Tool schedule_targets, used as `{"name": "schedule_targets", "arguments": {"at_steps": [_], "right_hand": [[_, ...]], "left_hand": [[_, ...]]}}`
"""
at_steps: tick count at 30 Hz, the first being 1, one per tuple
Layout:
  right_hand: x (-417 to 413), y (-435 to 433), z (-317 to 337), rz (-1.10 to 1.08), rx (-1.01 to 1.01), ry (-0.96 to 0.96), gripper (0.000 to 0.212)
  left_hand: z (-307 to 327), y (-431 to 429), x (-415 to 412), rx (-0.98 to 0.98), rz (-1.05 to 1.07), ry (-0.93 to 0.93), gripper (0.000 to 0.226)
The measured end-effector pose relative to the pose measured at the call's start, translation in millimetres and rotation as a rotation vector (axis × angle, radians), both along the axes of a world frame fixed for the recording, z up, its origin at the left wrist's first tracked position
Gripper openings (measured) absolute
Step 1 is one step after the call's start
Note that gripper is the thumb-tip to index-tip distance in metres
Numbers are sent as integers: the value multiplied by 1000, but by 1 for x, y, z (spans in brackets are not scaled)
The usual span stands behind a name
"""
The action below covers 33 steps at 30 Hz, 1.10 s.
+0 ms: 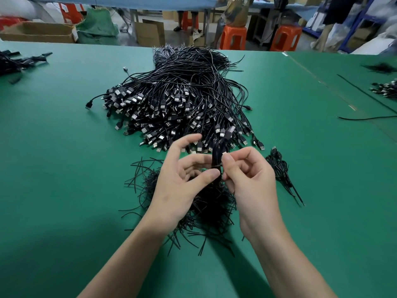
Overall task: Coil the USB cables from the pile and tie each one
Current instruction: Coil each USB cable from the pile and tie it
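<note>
Your left hand (182, 181) sits left of the bundle: thumb tip pressed to the coiled black USB cable (217, 151) near its waist, middle fingers reaching in on the coil's left side, index finger raised free above. Your right hand (251, 179) pinches the same coil from the right between thumb and forefinger, other fingers curled into the palm. The coil is upright between both hands, above the green table mat (64, 168), near centre. A thin black tie wire (216, 166) crosses the coil's waist; whether it is twisted closed cannot be told.

Far left edge: a loose scatter of black cables (19, 61). Beyond the table there, an open brown cardboard box (38, 32).

Centre, far side of your hands: the large pile of black USB cables (182, 100), silver plugs fanned towards you, cords trailing away.

Under and just near of your hands: a bristly heap of short black tie wires (210, 205), partly hidden by your wrists.

Just right of your right hand: a small black coiled bundle (278, 166) lying on the mat, thin ends pointing near-right.

Far right edge: another cluster of black plugs (385, 88). Off the table, far right of centre: orange plastic stools (233, 37).
</note>
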State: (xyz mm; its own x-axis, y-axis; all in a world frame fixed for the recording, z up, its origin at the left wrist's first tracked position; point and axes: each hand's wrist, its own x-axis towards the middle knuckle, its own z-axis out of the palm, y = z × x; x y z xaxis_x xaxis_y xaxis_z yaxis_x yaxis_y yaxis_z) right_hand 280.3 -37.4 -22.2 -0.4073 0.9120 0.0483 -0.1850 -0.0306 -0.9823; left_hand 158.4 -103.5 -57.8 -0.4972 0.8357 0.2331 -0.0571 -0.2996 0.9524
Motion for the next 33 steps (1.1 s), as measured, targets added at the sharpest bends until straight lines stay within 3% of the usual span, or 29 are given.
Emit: {"name": "schedule_targets", "arguments": {"at_steps": [2,5,7,9,15,18,22,26,28,33], "right_hand": [[-1,0,0,29,-125,62,20],[-3,1,-2,57,-289,117,21],[-4,2,-2,58,-359,141,24],[-5,2,-1,55,-364,145,26],[0,2,5,57,-254,117,22],[2,0,8,54,-198,92,19],[2,-1,7,41,-121,75,21],[3,0,7,43,-17,39,20],[2,1,5,87,-99,102,21],[-1,2,0,133,-368,205,25]], "left_hand": [[-2,1,1,-10,73,121,65],[-4,2,2,22,208,458,54],[-5,1,0,37,271,568,47],[-7,0,1,22,267,556,45],[-1,-6,5,62,27,264,32],[8,-5,6,70,31,202,23],[8,-5,8,33,95,333,4],[6,-4,5,-6,161,291,42],[6,-4,3,-31,165,375,55],[6,-4,-1,69,261,698,34]]}}
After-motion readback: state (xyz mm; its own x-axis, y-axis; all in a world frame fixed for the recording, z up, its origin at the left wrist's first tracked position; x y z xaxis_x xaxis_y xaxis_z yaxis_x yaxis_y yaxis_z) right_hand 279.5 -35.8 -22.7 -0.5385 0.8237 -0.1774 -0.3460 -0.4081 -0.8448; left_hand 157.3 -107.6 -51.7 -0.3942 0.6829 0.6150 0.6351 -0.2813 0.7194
